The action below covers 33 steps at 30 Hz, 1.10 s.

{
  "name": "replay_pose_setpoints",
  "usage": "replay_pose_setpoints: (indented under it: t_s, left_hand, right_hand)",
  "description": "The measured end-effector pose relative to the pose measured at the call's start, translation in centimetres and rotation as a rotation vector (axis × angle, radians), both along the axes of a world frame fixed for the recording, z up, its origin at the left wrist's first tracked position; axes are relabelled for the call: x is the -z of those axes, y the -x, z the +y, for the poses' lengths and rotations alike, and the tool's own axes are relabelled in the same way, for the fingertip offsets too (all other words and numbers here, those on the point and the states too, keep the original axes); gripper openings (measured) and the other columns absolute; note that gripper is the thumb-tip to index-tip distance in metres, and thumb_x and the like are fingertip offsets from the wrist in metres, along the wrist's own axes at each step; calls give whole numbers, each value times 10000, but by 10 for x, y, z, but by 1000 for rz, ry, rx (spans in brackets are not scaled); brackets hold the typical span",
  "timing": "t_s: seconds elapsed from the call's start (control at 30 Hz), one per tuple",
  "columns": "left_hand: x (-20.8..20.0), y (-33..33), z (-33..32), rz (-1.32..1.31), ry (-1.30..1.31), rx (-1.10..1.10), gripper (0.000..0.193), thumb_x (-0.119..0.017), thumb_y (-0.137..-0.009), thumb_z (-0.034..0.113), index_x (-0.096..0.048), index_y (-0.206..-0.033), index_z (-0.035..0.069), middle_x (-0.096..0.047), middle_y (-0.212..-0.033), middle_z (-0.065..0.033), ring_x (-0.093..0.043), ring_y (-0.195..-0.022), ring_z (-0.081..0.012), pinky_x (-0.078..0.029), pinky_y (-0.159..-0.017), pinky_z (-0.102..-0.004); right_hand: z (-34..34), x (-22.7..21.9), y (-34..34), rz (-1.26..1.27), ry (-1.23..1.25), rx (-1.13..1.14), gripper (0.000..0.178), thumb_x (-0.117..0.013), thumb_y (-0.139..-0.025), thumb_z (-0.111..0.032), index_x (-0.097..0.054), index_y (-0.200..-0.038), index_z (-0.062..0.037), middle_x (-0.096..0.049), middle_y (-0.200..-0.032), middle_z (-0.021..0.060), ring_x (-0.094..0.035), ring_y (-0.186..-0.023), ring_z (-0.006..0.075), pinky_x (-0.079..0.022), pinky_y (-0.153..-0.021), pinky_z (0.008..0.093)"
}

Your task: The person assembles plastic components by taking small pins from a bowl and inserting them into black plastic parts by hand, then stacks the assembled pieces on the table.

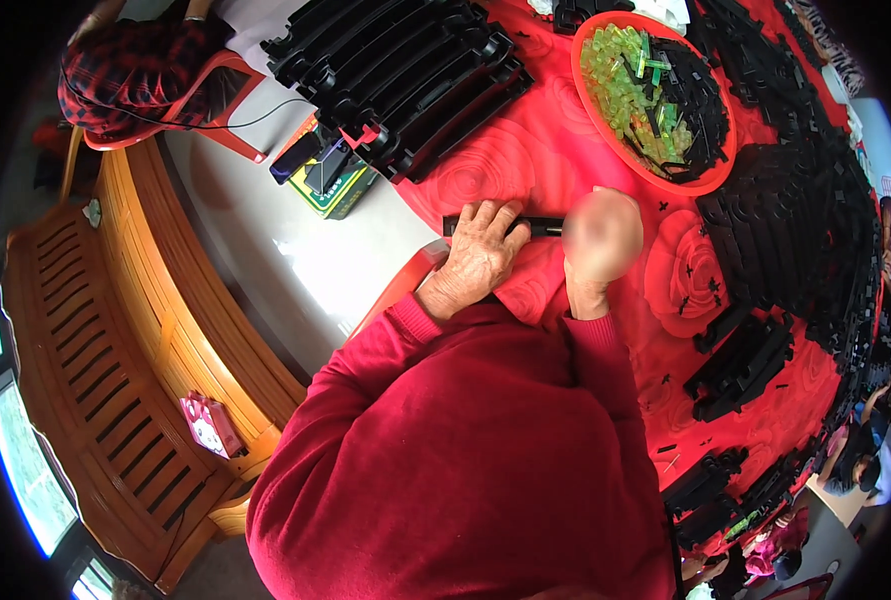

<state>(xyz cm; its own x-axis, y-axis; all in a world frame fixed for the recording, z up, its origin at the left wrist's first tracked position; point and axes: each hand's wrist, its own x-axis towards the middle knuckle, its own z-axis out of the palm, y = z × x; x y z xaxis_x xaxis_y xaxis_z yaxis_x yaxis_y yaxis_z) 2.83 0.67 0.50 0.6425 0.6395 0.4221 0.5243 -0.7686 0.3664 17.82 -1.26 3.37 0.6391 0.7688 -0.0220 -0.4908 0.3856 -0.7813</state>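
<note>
A narrow black plastic piece [537,227] lies across in front of me, just above the red tablecloth. My left hand [482,247] is closed over its left part, the fingers curled down across it. At the piece's right end is my right hand [602,240]. A blur covers that hand, so its fingers do not show, and whether it grips the piece is not visible. Beyond my left hand lies a stack of long black plastic parts [405,80]. Further off to the right stands a red basin [577,85] holding yellow-green translucent pieces [620,90] and small black strips [700,105].
Black parts [775,225] are heaped along the table's right side, with more black pieces [740,365] nearer me. A green-yellow box [340,190] stands on the floor at left, near a wooden bench [115,370]. Another person [135,80] sits at far left.
</note>
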Motion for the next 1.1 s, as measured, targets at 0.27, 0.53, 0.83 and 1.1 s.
replay_pose_setpoints:
  t_s: [0.27, 0.53, 0.83, 1.1]
  left_hand:
    - [-1, -1, 1, 15, 2, 3, 223, -587, -681, 132, -613, -894, 69, -544, -1103, -132, -508, -985, -276, -397, -814, -405]
    - [-1, 0, 2, 12, 0, 18, 231, -589, -679, 123, -608, -904, 72, -547, -1097, -128, -509, -972, -272, -399, -796, -402]
    - [0, 0, 1, 9, -23, 15, 223, -590, -676, 124, -603, -893, 75, -552, -1081, -120, -512, -948, -269, -398, -783, -397]
    - [-6, -1, 3, -8, -40, 2, 191, -663, -705, 130, -607, -872, 58, -570, -1010, -88, -533, -891, -254, -414, -749, -381]
  right_hand:
    - [-5, 2, -8, -219, 173, -23, 232, -385, -814, -17, -594, -910, 10, -531, -729, 55, -476, -583, 123, -410, -560, 263]
    - [-17, -26, -21, -1134, 557, -251, 306, -405, -965, -263, -560, -899, -7, -595, -729, 126, -554, -625, 306, -438, -598, 392]
    - [-18, -42, -59, -1089, 541, -843, 49, -623, -824, -28, -619, -872, -17, -549, -661, -14, -462, -604, 42, -390, -541, 227]
    - [-20, -59, -56, -1721, 553, -787, 107, -566, -817, -55, -531, -908, -11, -615, -716, 162, -607, -648, 312, -467, -574, 413]
